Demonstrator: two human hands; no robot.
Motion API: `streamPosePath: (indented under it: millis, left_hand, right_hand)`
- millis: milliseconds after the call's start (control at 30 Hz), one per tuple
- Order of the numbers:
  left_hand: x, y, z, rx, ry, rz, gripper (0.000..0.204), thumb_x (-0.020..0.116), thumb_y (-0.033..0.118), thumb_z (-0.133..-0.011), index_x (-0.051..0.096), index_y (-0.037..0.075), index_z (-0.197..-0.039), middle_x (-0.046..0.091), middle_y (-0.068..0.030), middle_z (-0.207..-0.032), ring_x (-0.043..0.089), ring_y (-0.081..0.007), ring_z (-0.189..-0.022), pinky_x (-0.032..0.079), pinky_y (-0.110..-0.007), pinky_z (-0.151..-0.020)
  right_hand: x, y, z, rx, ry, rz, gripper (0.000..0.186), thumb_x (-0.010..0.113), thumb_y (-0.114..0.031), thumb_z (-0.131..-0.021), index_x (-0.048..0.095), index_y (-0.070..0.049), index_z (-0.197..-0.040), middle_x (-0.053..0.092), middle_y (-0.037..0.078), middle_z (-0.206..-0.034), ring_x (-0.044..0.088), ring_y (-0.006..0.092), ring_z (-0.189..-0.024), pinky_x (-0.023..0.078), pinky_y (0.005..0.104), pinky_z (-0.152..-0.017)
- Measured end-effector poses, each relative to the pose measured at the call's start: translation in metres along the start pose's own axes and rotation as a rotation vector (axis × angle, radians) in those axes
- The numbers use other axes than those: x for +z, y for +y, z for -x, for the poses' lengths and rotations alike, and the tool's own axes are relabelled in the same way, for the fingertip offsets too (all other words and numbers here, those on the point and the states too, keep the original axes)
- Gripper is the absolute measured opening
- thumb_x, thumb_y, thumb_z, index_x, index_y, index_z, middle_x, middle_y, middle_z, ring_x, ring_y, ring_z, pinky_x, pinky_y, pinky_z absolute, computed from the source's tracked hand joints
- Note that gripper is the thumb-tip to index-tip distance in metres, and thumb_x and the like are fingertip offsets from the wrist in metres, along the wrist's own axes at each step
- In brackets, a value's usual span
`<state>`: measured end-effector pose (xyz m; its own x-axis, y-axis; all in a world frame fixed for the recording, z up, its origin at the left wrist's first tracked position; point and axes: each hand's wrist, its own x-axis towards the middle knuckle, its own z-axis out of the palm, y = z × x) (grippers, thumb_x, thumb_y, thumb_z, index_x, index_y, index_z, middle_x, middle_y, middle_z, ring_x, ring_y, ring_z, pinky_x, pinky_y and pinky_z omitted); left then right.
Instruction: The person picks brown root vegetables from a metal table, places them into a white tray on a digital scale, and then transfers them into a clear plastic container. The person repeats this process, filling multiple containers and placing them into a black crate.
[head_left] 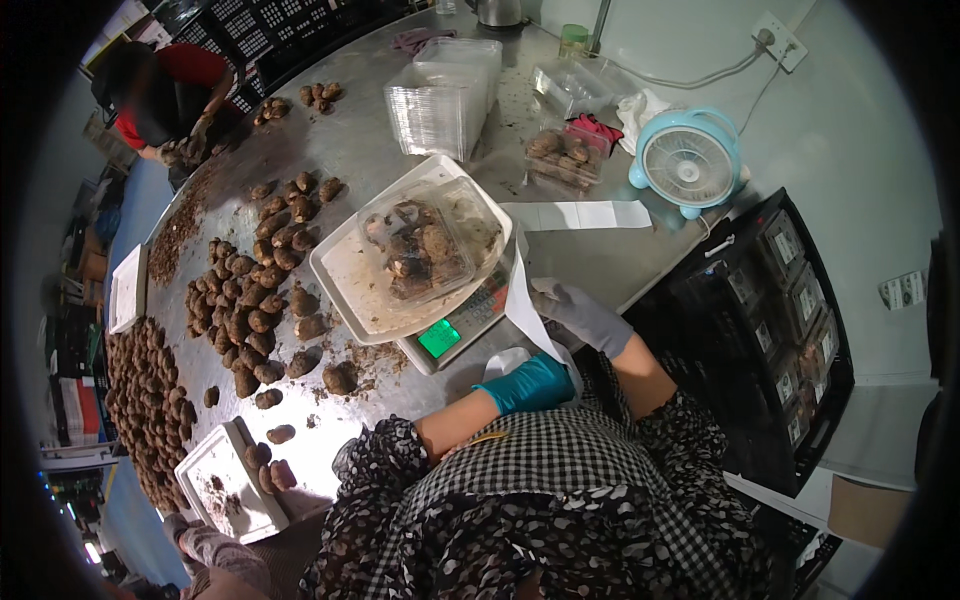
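A long white paper strip (522, 300) runs off the table and down in front of me. My left hand (530, 385), in a teal glove, is closed around its lower part near my apron; its fingertips are mostly hidden. Higher up, my right hand (578, 314), in a grey glove, has its bent fingers together at the strip's edge. Just beyond is a scale (470, 328) with a lit green display, partly covered by a white tray (345, 305). In that tray sits a clear plastic box (455, 240) of brown, soil-covered tubers (410, 245).
Loose tubers (240, 310) spread left over the metal table. Stacked clear boxes (430, 110), a filled box (562, 158) and a blue fan (690, 160) stand farther off. A black crate (790, 330) of packed boxes is at right. A co-worker (165, 100) works at far left; another person's arm (220, 555) shows at lower left.
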<state>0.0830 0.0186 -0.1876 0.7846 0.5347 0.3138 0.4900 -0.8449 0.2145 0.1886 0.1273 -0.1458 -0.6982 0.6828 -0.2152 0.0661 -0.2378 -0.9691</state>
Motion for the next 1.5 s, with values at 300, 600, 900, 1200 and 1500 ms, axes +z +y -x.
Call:
streamPosePath:
  millis: [300, 600, 900, 1200, 1500]
  left_hand:
    - [-0.011, 0.012, -0.018, 0.059, -0.193, 0.082, 0.01, 0.059, 0.015, -0.072, 0.066, 0.008, -0.071, 0.062, -0.0098, -0.071, 0.06, -0.0248, -0.065, 0.047, -0.038, -0.063]
    - [-0.047, -0.035, 0.021, -0.729, 0.448, 2.238, 0.057, 0.057, 0.032, -0.089, 0.038, 0.009, -0.137, 0.046, -0.0143, -0.133, 0.046, -0.0277, -0.121, 0.036, -0.039, -0.103]
    - [-0.125, -0.054, -0.02, -0.731, 0.63, 2.355, 0.04, 0.059, 0.025, -0.089, 0.053, -0.001, -0.118, 0.063, -0.0147, -0.105, 0.062, -0.0257, -0.093, 0.052, -0.038, -0.084]
    - [-0.121, -0.041, -0.005, -0.936, 0.661, 1.989, 0.039, 0.056, 0.027, -0.091, 0.051, -0.001, -0.119, 0.064, -0.0176, -0.102, 0.064, -0.0256, -0.091, 0.053, -0.034, -0.08]
    - [-0.128, -0.016, -0.001, -1.16, 0.749, 1.919, 0.034, 0.051, 0.035, -0.094, 0.06, 0.006, -0.111, 0.061, 0.0006, -0.089, 0.054, -0.0085, -0.077, 0.041, -0.022, -0.064]
  right_hand:
    - [-0.003, -0.013, -0.026, 0.102, 0.224, 0.585, 0.043, 0.058, -0.03, -0.083, 0.057, 0.006, -0.105, 0.064, 0.018, -0.09, 0.064, 0.0265, -0.079, 0.05, 0.0349, -0.07]
    - [-0.015, -0.009, 0.081, 0.117, -0.094, -0.332, 0.026, 0.061, -0.009, -0.078, 0.064, 0.003, -0.1, 0.067, 0.009, -0.092, 0.063, 0.0144, -0.082, 0.05, 0.026, -0.075]
    - [0.0, -0.003, 0.106, 0.625, -0.295, 0.467, 0.039, 0.061, -0.021, -0.084, 0.057, -0.004, -0.119, 0.065, 0.012, -0.106, 0.061, 0.0181, -0.095, 0.047, 0.0299, -0.084]
    - [-0.002, -0.03, 0.091, -0.296, 0.3, 0.687, 0.033, 0.051, 0.007, -0.074, 0.058, 0.0, -0.105, 0.063, 0.014, -0.097, 0.061, 0.0265, -0.087, 0.048, 0.0296, -0.076]
    - [0.04, -0.105, 0.052, -0.649, 0.168, 1.236, 0.028, 0.067, -0.015, -0.073, 0.061, -0.01, -0.1, 0.054, 0.006, -0.102, 0.049, 0.0264, -0.093, 0.043, 0.0372, -0.082]
